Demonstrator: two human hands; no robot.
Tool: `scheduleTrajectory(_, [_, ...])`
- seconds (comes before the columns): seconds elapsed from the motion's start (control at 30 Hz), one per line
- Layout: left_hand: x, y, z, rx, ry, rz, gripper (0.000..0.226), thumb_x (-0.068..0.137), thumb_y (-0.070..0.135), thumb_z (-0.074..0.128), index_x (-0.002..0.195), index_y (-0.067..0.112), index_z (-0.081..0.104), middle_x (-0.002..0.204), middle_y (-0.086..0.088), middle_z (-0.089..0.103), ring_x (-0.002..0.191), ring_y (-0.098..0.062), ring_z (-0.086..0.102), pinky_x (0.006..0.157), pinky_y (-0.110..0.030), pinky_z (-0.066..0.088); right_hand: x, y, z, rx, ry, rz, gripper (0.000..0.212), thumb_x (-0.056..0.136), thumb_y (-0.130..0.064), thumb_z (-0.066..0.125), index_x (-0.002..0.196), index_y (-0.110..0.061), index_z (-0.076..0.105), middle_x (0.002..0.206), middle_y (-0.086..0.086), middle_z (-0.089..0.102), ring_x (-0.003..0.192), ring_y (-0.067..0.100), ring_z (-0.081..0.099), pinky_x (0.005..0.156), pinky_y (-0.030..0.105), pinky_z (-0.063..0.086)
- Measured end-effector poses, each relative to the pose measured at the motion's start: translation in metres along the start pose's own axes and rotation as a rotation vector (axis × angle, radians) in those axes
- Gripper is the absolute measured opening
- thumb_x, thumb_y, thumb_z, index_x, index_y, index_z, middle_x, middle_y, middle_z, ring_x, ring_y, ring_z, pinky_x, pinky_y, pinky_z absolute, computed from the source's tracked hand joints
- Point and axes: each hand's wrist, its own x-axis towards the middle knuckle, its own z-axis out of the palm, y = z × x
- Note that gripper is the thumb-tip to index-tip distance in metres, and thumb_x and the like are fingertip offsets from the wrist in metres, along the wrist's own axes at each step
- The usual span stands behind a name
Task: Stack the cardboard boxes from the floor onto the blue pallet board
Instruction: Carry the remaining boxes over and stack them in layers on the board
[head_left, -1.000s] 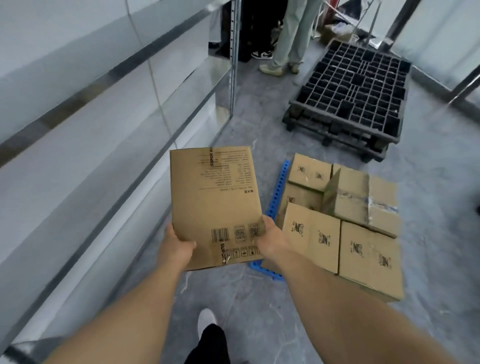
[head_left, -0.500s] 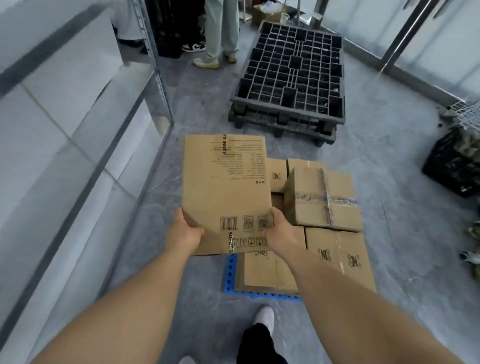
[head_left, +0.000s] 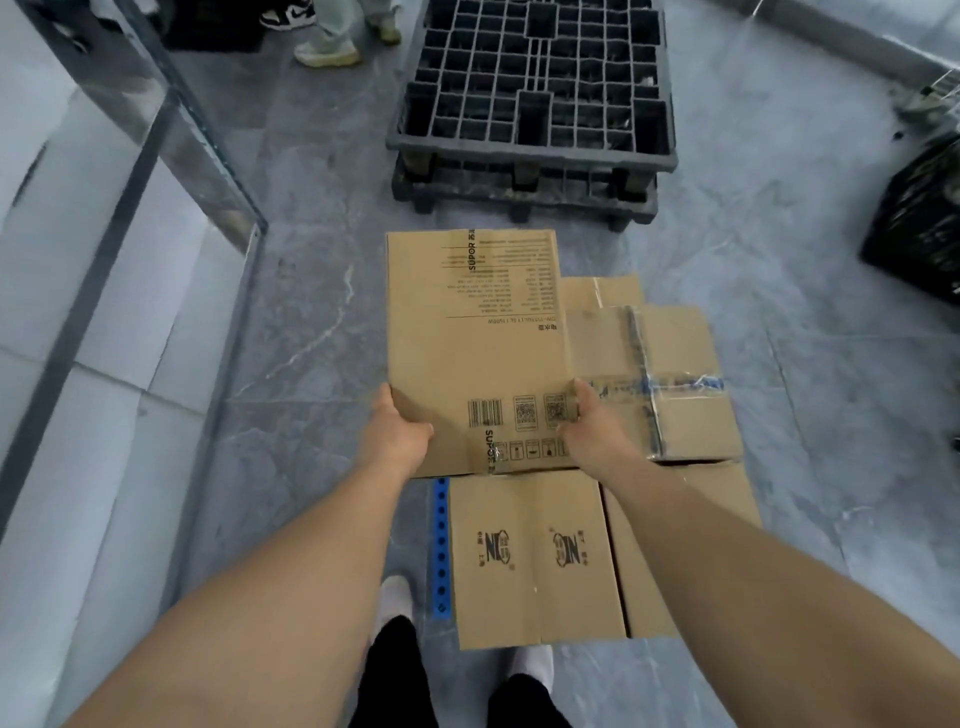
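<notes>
The printed box (head_left: 475, 353), gripped at its near corners by the left hand (head_left: 397, 441) and right hand (head_left: 589, 434), has moved over the boxes (head_left: 530, 558) on the blue board (head_left: 440, 551). A black pallet (head_left: 535, 93) lies beyond.

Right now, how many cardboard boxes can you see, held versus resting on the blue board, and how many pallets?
Held cardboard box, gripped by left hand and right hand: 1
Cardboard boxes resting on the stack: 4 visible
Blue pallet board: 1
Black pallets: 2, stacked
Total: 8
</notes>
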Motion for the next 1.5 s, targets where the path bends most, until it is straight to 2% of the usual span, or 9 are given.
scheduleTrajectory(0.2, [0.063,-0.01,0.049,0.045,-0.087,-0.034,0.078,0.088,0.013,0.058,0.149,0.024,0.01,0.144,-0.005,0.042,0.123,-0.025,0.047,0.091,-0.029,0.039,0.062,0.032,0.005,-0.028,0.049,0.056,0.039,0.091,0.002,0.043,0.12,-0.024,0.044,0.103,-0.003,0.057,0.092,0.015,0.057,0.072,0.026,0.05])
scheduleTrajectory(0.3, [0.084,-0.019,0.068,0.072,-0.116,-0.043,0.077,0.088,0.013,0.058,0.149,0.024,0.012,0.142,-0.005,0.044,0.116,-0.023,0.051,0.085,-0.028,0.039,0.083,0.048,0.012,-0.042,0.043,0.081,0.04,0.09,0.002,0.041,0.123,-0.021,0.044,0.107,0.002,0.056,0.095,0.02,0.056,0.084,0.037,0.052])
scheduleTrajectory(0.53, [0.104,-0.045,0.1,0.099,-0.15,-0.105,0.067,0.089,0.009,0.055,0.145,0.025,0.023,0.136,-0.006,0.05,0.104,-0.021,0.055,0.075,-0.028,0.041,0.112,0.075,0.025,-0.082,-0.008,0.129,0.052,0.088,0.005,0.038,0.135,-0.018,0.04,0.118,0.006,0.056,0.107,0.027,0.055,0.091,0.045,0.051])
scheduleTrajectory(0.77, [0.11,-0.062,0.111,0.115,-0.127,-0.146,0.068,0.09,0.011,0.054,0.146,0.028,0.02,0.139,-0.005,0.048,0.117,-0.027,0.053,0.089,-0.033,0.043,0.122,0.089,0.036,-0.168,0.01,0.056,0.05,0.086,0.007,0.038,0.126,-0.021,0.046,0.103,0.003,0.06,0.09,0.021,0.057,0.083,0.039,0.054])
scheduleTrajectory(1.0, [0.103,-0.06,0.113,0.137,-0.134,-0.138,0.073,0.092,0.013,0.051,0.149,0.031,0.008,0.144,-0.004,0.042,0.115,-0.025,0.052,0.08,-0.026,0.037,0.119,0.094,0.042,-0.284,0.058,0.129,0.068,0.088,0.002,0.038,0.147,-0.025,0.018,0.127,0.012,0.042,0.111,0.029,0.049,0.09,0.039,0.045])
scheduleTrajectory(1.13, [0.099,-0.055,0.111,0.172,-0.156,-0.138,0.078,0.092,0.012,0.05,0.149,0.031,-0.001,0.147,-0.003,0.037,0.088,-0.013,0.045,0.071,-0.022,0.037,0.11,0.089,0.038,-0.29,0.106,0.15,0.07,0.089,0.0,0.043,0.148,-0.025,0.015,0.134,0.011,0.039,0.117,0.029,0.047,0.091,0.038,0.046])
scheduleTrajectory(1.2, [0.096,-0.052,0.109,0.189,-0.159,-0.132,0.08,0.092,0.012,0.05,0.148,0.032,-0.004,0.149,-0.001,0.034,0.089,-0.013,0.045,0.066,-0.021,0.037,0.102,0.086,0.034,-0.303,0.111,0.151,0.07,0.09,-0.003,0.046,0.149,-0.023,0.014,0.137,0.012,0.038,0.12,0.029,0.046,0.095,0.039,0.045])
scheduleTrajectory(1.4, [0.066,-0.032,0.102,0.228,-0.187,-0.125,0.085,0.09,0.014,0.054,0.148,0.028,-0.006,0.155,-0.002,0.023,0.13,-0.024,0.041,0.097,-0.03,0.037,0.062,0.072,0.026,-0.333,0.078,0.077,0.052,0.089,-0.004,0.044,0.137,-0.02,0.033,0.124,0.01,0.044,0.108,0.025,0.049,0.092,0.037,0.044])
scheduleTrajectory(1.5, [0.037,-0.02,0.098,0.189,-0.209,-0.086,0.083,0.088,0.011,0.055,0.15,0.028,0.001,0.152,-0.003,0.03,0.131,-0.025,0.04,0.102,-0.031,0.036,0.035,0.066,0.019,-0.356,0.036,0.057,0.055,0.087,-0.001,0.04,0.137,-0.02,0.033,0.125,0.007,0.043,0.108,0.023,0.047,0.092,0.036,0.043])
